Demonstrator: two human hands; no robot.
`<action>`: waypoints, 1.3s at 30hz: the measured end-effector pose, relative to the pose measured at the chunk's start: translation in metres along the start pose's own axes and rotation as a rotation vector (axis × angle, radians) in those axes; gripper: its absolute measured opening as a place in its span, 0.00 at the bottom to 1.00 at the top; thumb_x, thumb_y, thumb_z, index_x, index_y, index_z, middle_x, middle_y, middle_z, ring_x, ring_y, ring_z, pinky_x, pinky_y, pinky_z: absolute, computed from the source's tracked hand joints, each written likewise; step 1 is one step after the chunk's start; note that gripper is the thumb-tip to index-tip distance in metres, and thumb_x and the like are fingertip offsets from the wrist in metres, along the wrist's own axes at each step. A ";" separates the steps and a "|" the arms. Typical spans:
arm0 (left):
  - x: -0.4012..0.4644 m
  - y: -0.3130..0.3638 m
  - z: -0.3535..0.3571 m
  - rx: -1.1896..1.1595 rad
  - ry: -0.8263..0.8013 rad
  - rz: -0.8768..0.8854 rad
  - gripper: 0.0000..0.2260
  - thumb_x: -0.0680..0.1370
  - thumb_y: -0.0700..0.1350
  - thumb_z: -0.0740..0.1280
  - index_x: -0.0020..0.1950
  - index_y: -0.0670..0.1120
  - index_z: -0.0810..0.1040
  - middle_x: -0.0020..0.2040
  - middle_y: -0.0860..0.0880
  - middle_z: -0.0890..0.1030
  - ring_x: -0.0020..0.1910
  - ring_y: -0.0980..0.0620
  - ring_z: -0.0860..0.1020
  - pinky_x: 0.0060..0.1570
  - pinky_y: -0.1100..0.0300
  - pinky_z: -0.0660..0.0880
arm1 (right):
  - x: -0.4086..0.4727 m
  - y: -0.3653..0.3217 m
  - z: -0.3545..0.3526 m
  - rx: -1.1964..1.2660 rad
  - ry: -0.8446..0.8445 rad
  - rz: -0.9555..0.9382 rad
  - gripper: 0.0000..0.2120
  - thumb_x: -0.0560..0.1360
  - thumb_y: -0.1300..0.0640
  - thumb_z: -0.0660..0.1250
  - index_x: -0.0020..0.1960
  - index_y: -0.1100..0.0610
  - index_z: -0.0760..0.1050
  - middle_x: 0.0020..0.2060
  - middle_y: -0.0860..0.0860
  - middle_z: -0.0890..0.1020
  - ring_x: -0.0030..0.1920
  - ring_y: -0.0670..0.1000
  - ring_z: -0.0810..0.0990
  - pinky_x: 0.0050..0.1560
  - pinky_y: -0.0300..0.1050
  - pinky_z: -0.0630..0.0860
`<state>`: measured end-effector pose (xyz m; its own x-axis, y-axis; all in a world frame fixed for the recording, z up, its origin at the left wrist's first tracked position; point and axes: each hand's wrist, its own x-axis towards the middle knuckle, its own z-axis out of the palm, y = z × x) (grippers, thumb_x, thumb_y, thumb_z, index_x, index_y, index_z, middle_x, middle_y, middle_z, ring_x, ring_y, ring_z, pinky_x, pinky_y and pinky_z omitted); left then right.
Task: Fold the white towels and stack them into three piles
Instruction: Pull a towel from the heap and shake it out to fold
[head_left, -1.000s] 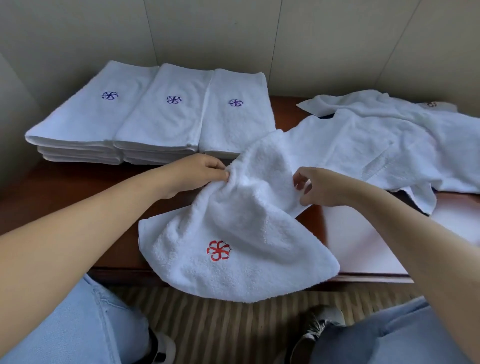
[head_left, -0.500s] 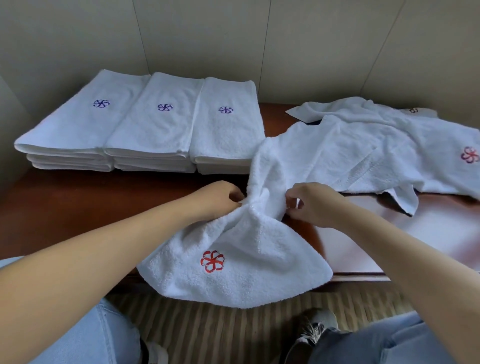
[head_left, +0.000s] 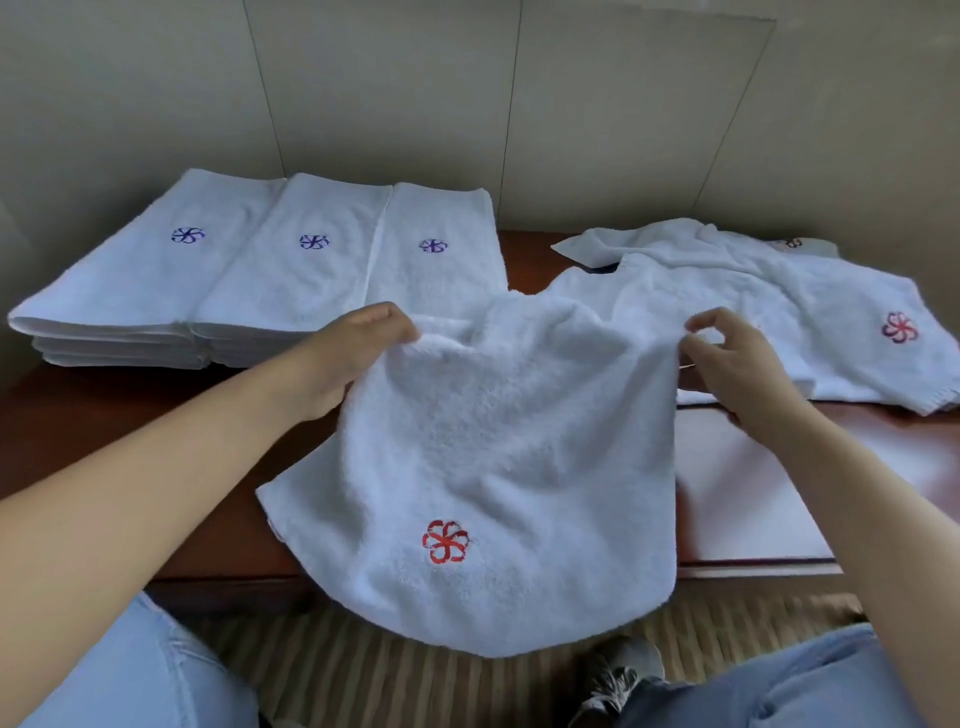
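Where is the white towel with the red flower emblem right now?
The white towel with the red flower emblem hangs front and centre over the wooden table's edge, held between left hand and right hand.

Three piles of folded towels are being seen side by side at the back left of one table (head_left: 104, 415): a left pile (head_left: 130, 280), a middle pile (head_left: 291, 275) and a right pile (head_left: 436, 260). One blue flower mark is being shown on top of each, three in all. One unfolded towel (head_left: 509, 441) with one red flower mark is being held by two hands, the left hand (head_left: 358, 353) and the right hand (head_left: 737, 364). Loose towels (head_left: 779, 312) are being left in one heap at the right; their number cannot be told, though two marks are being shown there. One shoe (head_left: 618, 670) is being seen below.
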<state>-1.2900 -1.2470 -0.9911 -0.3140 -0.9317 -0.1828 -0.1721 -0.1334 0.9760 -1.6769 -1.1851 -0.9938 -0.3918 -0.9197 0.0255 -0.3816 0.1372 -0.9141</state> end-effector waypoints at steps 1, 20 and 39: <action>-0.001 0.001 0.002 -0.052 -0.030 -0.029 0.12 0.79 0.45 0.70 0.36 0.51 0.75 0.40 0.48 0.79 0.43 0.47 0.78 0.43 0.56 0.75 | 0.002 0.002 0.000 0.035 -0.014 0.028 0.06 0.78 0.59 0.65 0.52 0.51 0.77 0.45 0.59 0.87 0.43 0.56 0.88 0.45 0.44 0.83; 0.010 -0.005 0.036 -0.259 -0.186 -0.166 0.13 0.74 0.46 0.76 0.58 0.49 0.82 0.46 0.51 0.84 0.43 0.54 0.83 0.43 0.61 0.80 | -0.012 -0.006 0.020 -0.046 -0.349 0.154 0.10 0.74 0.52 0.75 0.54 0.45 0.83 0.40 0.52 0.87 0.42 0.50 0.87 0.54 0.48 0.84; -0.017 0.092 0.066 0.032 0.149 0.358 0.05 0.77 0.44 0.74 0.51 0.52 0.87 0.49 0.55 0.87 0.51 0.59 0.82 0.54 0.62 0.76 | -0.050 -0.093 -0.064 0.270 0.148 -0.042 0.09 0.77 0.63 0.70 0.55 0.54 0.84 0.45 0.51 0.85 0.43 0.48 0.83 0.46 0.39 0.82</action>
<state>-1.3618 -1.2211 -0.9055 -0.2210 -0.9566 0.1900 -0.1062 0.2173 0.9703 -1.6754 -1.1279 -0.8845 -0.5054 -0.8563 0.1063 -0.1717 -0.0209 -0.9849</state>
